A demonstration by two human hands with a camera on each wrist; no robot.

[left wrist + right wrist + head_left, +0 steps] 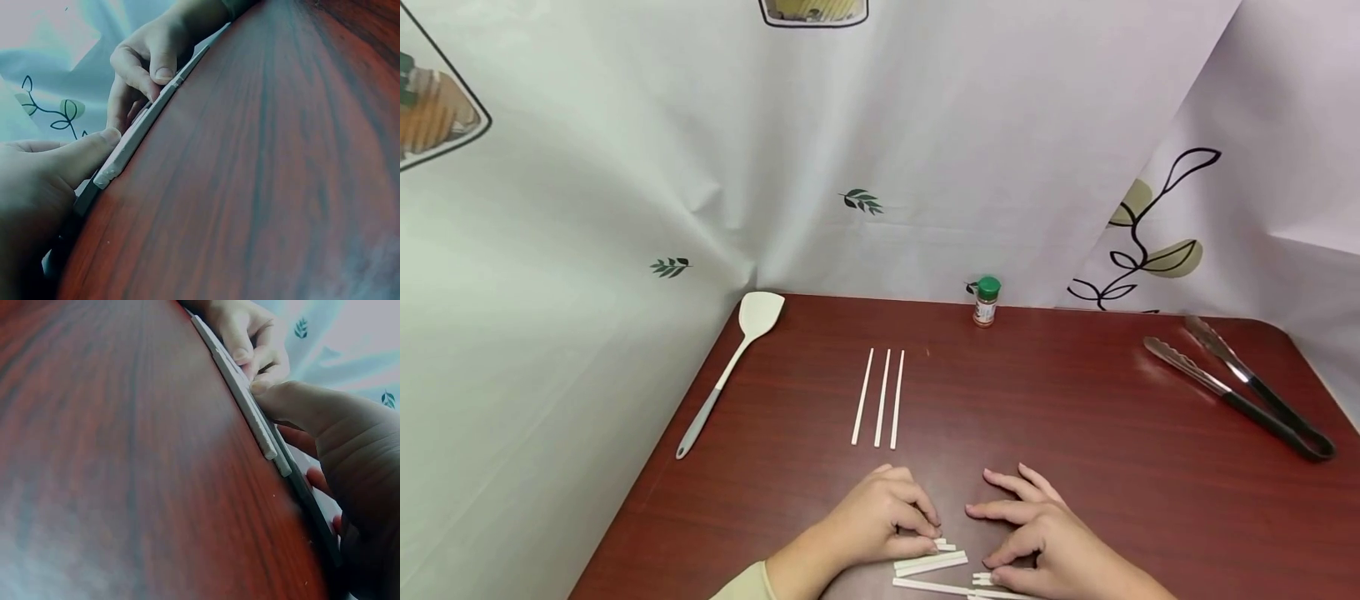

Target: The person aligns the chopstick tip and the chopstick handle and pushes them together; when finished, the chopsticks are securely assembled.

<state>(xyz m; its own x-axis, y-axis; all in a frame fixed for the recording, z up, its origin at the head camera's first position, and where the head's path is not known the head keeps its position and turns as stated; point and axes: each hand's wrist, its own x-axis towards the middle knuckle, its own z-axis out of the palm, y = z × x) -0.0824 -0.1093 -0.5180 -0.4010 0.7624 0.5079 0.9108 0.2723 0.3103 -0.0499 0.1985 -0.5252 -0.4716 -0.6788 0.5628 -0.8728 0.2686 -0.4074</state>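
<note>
In the head view, my left hand (891, 512) has curled fingers and pinches a thin white stick (948, 547), whose end pokes out past the thumb. My right hand (1041, 542) is to the right, thumb and index finger pinching the end of another white stick (981, 577) while its other fingers spread. Between the hands lies a pair of white sticks (931, 563) side by side. Lower, a long white stick (928, 587) runs toward the right hand. Both wrist views show pale sticks along the table's near edge, the left thumb (103, 140) and right thumb (275, 394) close against them.
Farther back, three white sticks (880, 400) lie roughly parallel on the dark red table (1037, 400). A white spatula with a grey handle (730, 367) is at the left edge. A green-capped spice jar (986, 310) stands at the back, and metal tongs (1247, 392) lie at right.
</note>
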